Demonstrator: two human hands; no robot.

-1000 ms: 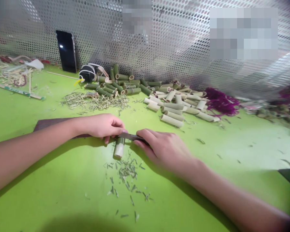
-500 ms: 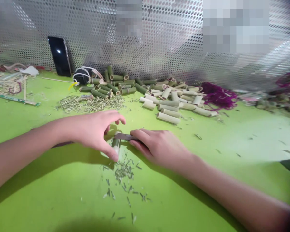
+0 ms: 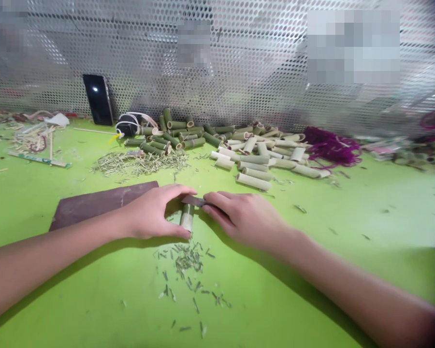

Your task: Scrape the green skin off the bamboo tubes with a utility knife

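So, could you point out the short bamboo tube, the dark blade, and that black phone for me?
Short bamboo tube [image 3: 187,220], head view, on its pale lower part.
Dark blade [image 3: 193,200], head view, on its exposed flat.
Black phone [image 3: 97,99], head view, on its glossy dark face.

Short bamboo tube, green top, pale lower end, nearly upright; dark knife blade across top.

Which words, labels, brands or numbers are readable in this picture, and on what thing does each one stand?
No text is readable.
Green-and-white strip on the green mat: any markings are too small to read.
Black phone: no text shows on its dark glass.
Pixelated patches on the perforated metal screen: too blurred to read.
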